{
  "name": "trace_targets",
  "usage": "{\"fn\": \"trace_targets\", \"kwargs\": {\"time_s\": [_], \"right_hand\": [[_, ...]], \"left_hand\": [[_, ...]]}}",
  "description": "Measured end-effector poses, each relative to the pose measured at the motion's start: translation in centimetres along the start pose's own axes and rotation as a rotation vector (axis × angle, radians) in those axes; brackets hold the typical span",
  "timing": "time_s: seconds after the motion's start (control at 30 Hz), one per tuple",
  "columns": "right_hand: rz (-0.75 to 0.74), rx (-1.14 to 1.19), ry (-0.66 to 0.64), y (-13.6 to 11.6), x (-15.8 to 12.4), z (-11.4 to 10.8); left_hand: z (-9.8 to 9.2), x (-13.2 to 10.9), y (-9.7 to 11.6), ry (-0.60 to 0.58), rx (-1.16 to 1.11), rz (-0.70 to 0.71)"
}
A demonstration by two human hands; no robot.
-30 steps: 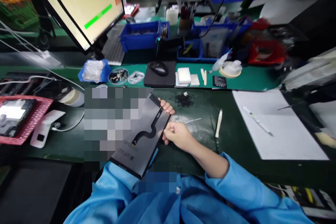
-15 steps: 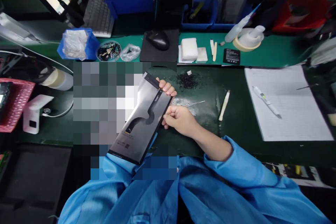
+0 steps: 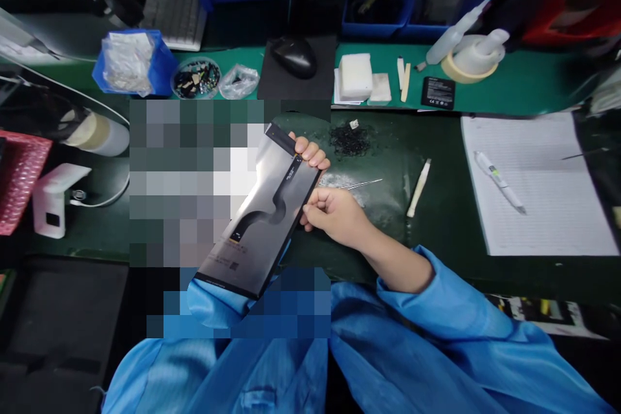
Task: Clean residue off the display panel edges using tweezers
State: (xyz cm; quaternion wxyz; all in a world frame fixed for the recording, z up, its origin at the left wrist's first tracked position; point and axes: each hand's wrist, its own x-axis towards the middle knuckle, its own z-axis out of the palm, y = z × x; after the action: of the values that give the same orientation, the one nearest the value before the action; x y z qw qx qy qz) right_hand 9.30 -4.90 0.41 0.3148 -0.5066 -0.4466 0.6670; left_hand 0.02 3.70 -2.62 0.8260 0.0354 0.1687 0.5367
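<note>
Head view: dark flat panel (image 3: 266,246) held up above counter (image 3: 451,233), face w/ curved black flex cable (image 3: 279,207) showing; long axis on a slant, near-L end to far-R end. Near end sits over L sleeve (image 3: 218,307). L hand (image 3: 313,154): fingers curled over far part of panel's R long edge, holding it, palm hidden behind. R hand (image 3: 337,215): narrow, fingers folded in, thumb close to forefinger, at same long edge, nearer the body than L fingers; can't tell if anything's pinched. Key rel.: panel lies L of R hand, long edge facing its fingertips; L hand is closest (has the grip), R hand touching or just beside, unclear which. Nearby: thin metal tool (image 3: 366,183) partly behind R hand, pale stick (image 3: 418,187) farther R, black bits (image 3: 349,139) beyond L fingers, pen (image 3: 499,182) on lined paper (image 3: 557,220) far R. Area L of panel pixelated, can't read
</note>
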Motion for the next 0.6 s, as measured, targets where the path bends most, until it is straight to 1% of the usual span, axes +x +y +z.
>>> {"fn": "trace_targets", "kwargs": {"time_s": [0.07,0.1,0.13,0.23,0.27,0.4,0.5,0.6], "right_hand": [[0.001,-0.019,0.015,0.1,0.0,0.1],[0.0,-0.024,0.02,0.2,0.0,0.1],[-0.003,-0.028,0.023,0.3,0.0,0.1],[-0.015,-0.026,0.013,0.4,0.1,0.0],[-0.017,-0.019,0.005,0.4,0.1,-0.1],[-0.019,0.012,-0.023,0.2,0.0,-0.2],[-0.032,-0.022,-0.004,0.2,0.0,-0.1],[-0.032,-0.049,0.021,0.4,0.0,0.0]], "left_hand": [[-0.5,0.5,-0.1,0.043,0.0,-0.004],[-0.8,0.7,-0.1,0.047,-0.001,-0.015],[-1.1,0.9,-0.1,0.031,-0.004,-0.024],[-1.7,1.2,0.0,-0.064,-0.014,-0.033],[-1.7,1.2,0.0,-0.07,-0.013,-0.031],[-1.4,0.9,0.1,-0.018,0.0,-0.013],[-1.1,0.6,0.0,-0.067,-0.006,-0.013],[-0.9,0.3,0.0,-0.073,-0.02,-0.008]]}}
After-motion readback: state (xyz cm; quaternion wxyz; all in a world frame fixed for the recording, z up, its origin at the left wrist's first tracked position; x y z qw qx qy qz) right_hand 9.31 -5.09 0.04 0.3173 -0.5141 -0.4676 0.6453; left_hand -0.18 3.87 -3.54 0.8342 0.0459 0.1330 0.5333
